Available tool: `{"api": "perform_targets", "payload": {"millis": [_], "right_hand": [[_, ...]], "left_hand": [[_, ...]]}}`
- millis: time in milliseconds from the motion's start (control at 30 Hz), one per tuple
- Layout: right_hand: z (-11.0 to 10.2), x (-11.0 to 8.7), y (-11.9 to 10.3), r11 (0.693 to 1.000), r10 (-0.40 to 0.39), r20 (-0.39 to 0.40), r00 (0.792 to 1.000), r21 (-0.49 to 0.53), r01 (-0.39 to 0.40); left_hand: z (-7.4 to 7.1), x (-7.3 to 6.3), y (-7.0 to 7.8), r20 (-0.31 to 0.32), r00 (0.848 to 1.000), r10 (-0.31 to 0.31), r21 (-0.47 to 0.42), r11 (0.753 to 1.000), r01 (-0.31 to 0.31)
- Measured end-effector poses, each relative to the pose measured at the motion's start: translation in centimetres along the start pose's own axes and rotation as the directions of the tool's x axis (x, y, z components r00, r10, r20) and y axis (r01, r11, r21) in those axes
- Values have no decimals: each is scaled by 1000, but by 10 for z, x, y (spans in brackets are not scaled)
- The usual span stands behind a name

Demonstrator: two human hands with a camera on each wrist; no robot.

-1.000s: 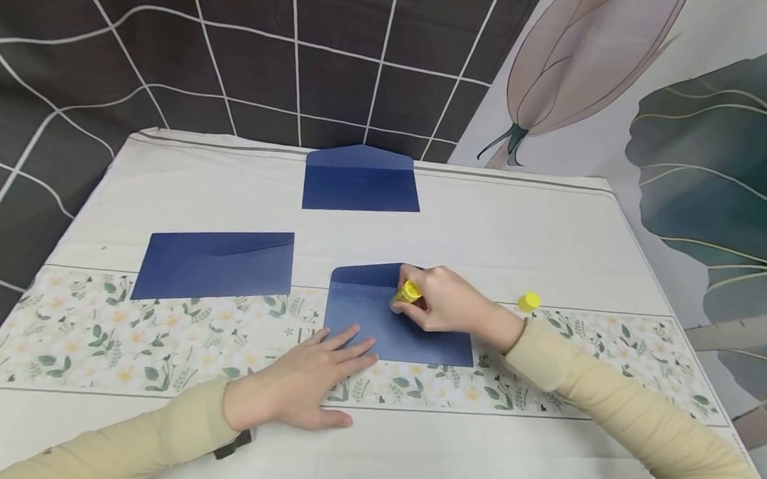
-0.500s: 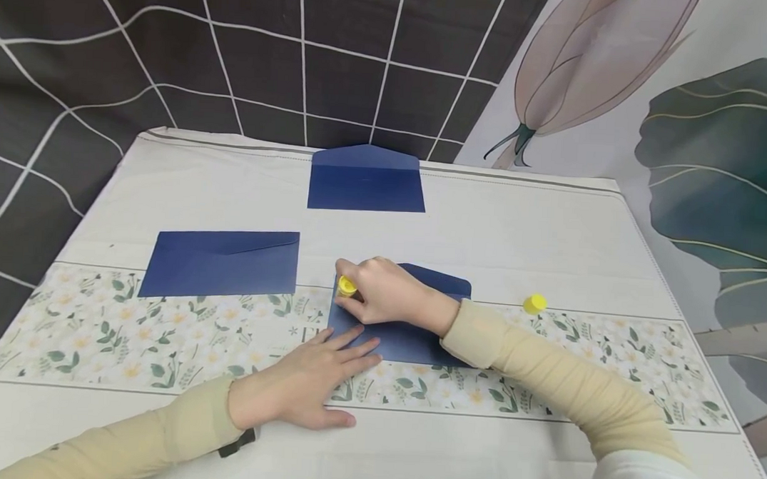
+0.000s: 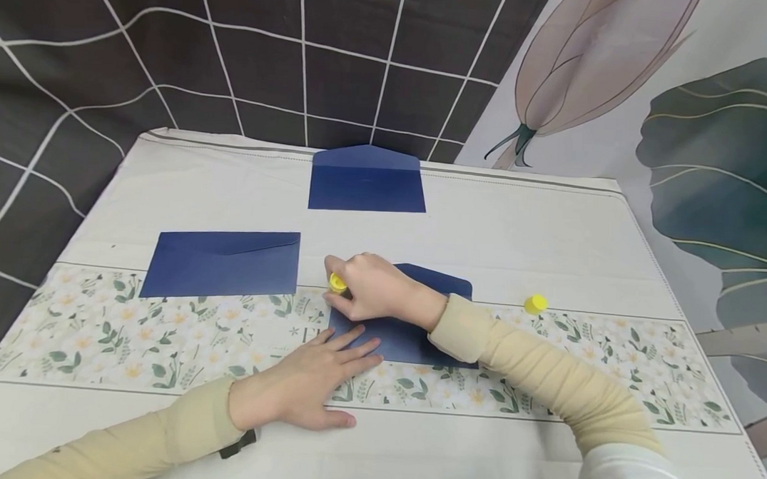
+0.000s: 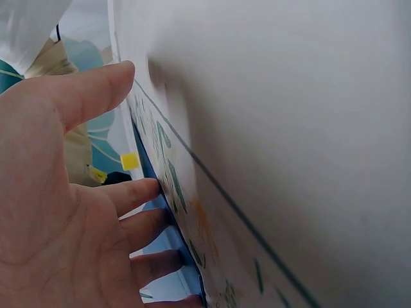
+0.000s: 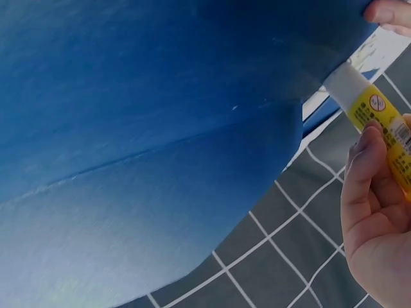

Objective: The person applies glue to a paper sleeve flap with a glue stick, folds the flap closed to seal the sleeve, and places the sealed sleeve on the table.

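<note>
In the head view, a dark blue envelope (image 3: 411, 344) lies on the tablecloth with its flap pointing away from me. My right hand (image 3: 376, 289) grips a yellow glue stick (image 3: 337, 283) at the envelope's left edge. The right wrist view shows the glue stick's white end (image 5: 347, 83) down at the edge of the blue paper. My left hand (image 3: 309, 379) rests flat with spread fingers, its fingertips on the envelope's lower left corner. My right hand and forearm hide much of the envelope. A yellow cap (image 3: 536, 304) stands to the right.
Another blue envelope (image 3: 223, 265) lies to the left with its flap folded down. A further one (image 3: 368, 187) lies at the table's back edge, flap up. A white tablecloth (image 3: 519, 231) with a floral band covers the table, against a dark gridded backdrop (image 3: 256, 62).
My right hand has moved left across the envelope with the glue stick, from near its middle to its left edge. The left hand has stayed in place.
</note>
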State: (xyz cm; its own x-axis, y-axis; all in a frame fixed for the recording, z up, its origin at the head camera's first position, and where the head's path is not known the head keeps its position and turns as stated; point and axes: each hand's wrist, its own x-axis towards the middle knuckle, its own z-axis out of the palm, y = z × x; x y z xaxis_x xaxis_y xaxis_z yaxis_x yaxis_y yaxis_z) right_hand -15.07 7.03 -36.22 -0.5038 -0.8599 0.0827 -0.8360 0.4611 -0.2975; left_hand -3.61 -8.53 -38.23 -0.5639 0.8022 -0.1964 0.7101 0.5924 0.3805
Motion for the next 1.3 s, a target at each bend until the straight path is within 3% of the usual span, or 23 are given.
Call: {"api": "perform_targets", "payload": {"millis": [200,333,500,667,1000,1133,1300], "right_hand": [[-6,-5,11,999,37,-36,999,-32,-38],[-3,-5,16,999,36,-70,997,14,-35],[0,-10,17,998,15,-42,999,62,-12],[-9,-23,20,999,9,-9,1000,48,-8],[-21,-59,37,994,109,0,994,27,-109],[-19,-55,35,994,100,-10,995,47,-100],[-11,-35,28,997,57,-29,998,54,-56]], "left_hand": [[1,2,0,12,1000,2,3,1000,-2],[1,3,-1,22,1000,-1,-2,1000,1],[1,2,-1,23,1000,3,-6,1000,-3],[2,3,-1,19,1000,5,-8,1000,-4],[2,0,0,27,1000,-5,-33,999,6],[1,0,1,28,1000,-12,-25,1000,12],[1,1,1,15,1000,-1,-15,1000,2]]}}
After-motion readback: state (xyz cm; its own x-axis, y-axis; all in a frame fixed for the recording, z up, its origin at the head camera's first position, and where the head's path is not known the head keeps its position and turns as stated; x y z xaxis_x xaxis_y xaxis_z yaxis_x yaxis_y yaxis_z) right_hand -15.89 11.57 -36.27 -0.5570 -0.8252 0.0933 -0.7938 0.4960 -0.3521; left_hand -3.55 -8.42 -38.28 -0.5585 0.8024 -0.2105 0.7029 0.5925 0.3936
